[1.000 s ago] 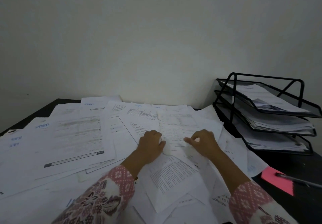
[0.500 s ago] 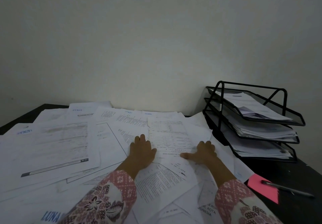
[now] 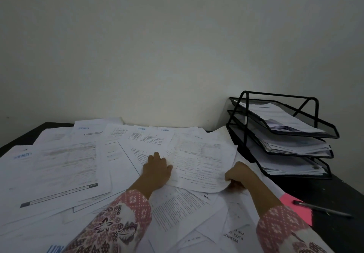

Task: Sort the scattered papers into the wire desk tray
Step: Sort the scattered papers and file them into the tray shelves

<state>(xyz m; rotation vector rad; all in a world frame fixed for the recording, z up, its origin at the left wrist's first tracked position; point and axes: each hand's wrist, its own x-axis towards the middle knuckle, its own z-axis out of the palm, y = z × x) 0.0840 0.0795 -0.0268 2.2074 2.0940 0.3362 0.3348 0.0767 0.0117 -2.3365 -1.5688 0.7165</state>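
Observation:
Many white printed papers (image 3: 65,166) lie scattered and overlapping across a dark desk. A black three-tier wire desk tray (image 3: 332,131) stands at the back right, each tier holding a stack of papers. My left hand (image 3: 156,169) rests flat on the pile, fingers straight, at the left edge of a printed sheet (image 3: 199,164). My right hand (image 3: 239,176) pinches that sheet's near right corner, which curls up off the pile.
A pink sticky note (image 3: 301,210) with a black pen (image 3: 323,209) across it lies on the bare dark desk (image 3: 338,191) in front of the tray. A plain pale wall rises behind the desk.
My right hand has slid right and curled onto the sheet's corner, lifting it. My left hand went from curled to flat on the pile. The view tilted slightly.

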